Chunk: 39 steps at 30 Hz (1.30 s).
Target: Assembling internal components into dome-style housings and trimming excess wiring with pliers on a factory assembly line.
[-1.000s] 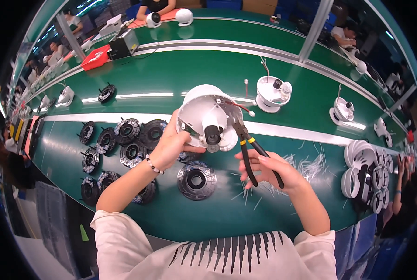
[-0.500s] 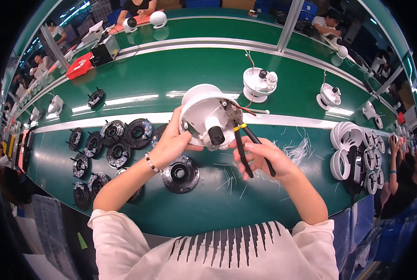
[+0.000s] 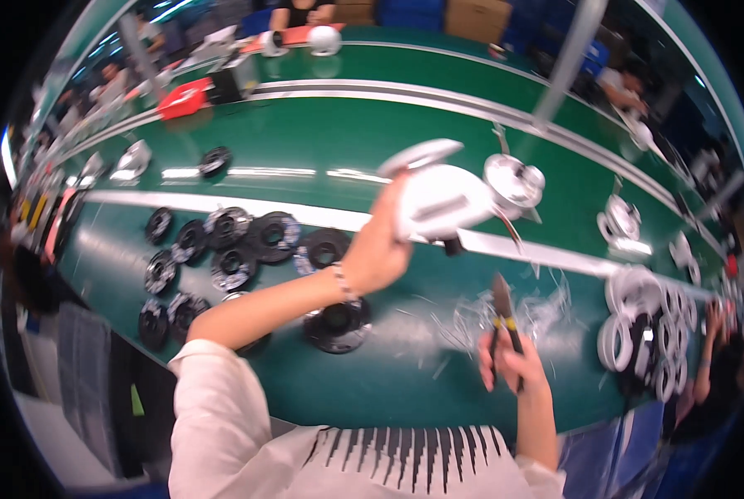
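My left hand (image 3: 378, 256) grips a white rounded camera housing (image 3: 445, 200) with a disc-like base, lifted over the far side of the workbench. Its smooth outer side faces me and is blurred; a black lens part and some wires poke out beneath and at its right. Lower and to the right, my right hand (image 3: 517, 364) is closed around a pair of cutting pliers (image 3: 502, 303) with black and yellow handles, jaws pointing away from me. Pliers and housing are apart. White plastic trimmings (image 3: 546, 308) lie just beyond the pliers.
Several black ring-shaped parts (image 3: 274, 236) spread over the bench's left side. White rings (image 3: 634, 291) are stacked at the right. Another opened white housing (image 3: 513, 181) stands on the green conveyor (image 3: 305, 133), close beyond the held one. Other people sit across the line.
The housing has moved up and right and turned, so its open inside no longer faces me. My right hand has drawn the pliers away from it, down and to the right. The head view has shifted.
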### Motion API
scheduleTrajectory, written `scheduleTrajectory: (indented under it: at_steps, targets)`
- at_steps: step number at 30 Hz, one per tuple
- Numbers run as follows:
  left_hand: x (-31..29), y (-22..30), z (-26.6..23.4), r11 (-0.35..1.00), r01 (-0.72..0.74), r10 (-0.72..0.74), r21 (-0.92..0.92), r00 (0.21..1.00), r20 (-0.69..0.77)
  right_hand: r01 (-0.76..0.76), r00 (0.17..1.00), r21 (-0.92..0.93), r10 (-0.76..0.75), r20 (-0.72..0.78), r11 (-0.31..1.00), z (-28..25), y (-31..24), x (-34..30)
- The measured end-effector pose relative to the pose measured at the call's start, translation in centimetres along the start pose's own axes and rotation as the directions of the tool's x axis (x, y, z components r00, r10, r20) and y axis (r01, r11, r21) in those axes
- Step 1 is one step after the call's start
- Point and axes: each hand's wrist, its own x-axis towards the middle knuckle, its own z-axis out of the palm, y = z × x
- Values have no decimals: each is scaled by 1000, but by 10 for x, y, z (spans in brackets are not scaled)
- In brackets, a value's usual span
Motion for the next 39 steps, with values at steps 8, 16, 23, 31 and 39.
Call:
scheduleTrajectory:
  at_steps: [8, 16, 23, 31, 39]
  targets:
    - [21, 40, 18, 862, 126, -108, -492, 992, 65, 27, 988, 219, 8, -157, 975, 21, 20, -80]
    - [38, -96, 74, -248, 552, -576, -796, 577, 580, -79, 996, 300, 86, -9, 951, 41, 50, -79]
    - [65, -191, 71, -28, 484, -735, -875, 582, 346, -100, 995, 211, 97, 28, 972, 63, 43, -55]
    - [72, -184, -15, 318, 901, -881, -295, 396, 260, -147, 984, 151, 128, 126, 978, 57, 58, -36]
    - [26, -272, -169, 17, 610, -471, 792, 703, -532, -107, 993, 145, 114, -39, 984, 78, 59, -24]
